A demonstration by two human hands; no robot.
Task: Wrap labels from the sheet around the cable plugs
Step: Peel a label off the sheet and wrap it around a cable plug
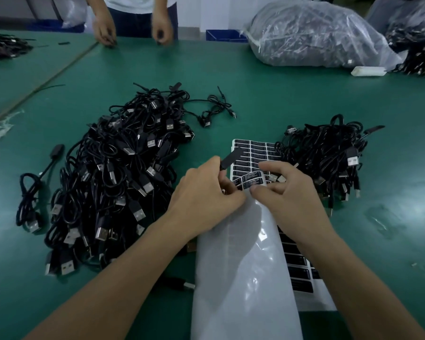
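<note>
Over the label sheet (pixel 258 149), left hand (pixel 206 195) curled round a black plug (pixel 231 157), right hand (pixel 290 190) pinching a label (pixel 252 181) just beside it — big cable pile (pixel 113 173) at left, green table (pixel 255 99)

Black cables (pixel 113 173), black labels (pixel 258 153), green table (pixel 255 99)

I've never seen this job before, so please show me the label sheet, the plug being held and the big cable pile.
label sheet (pixel 258 149), head view, on its printed far end.
plug (pixel 232 156), head view, on its black body.
cable pile (pixel 123 173), head view, on the heap's middle.
</note>
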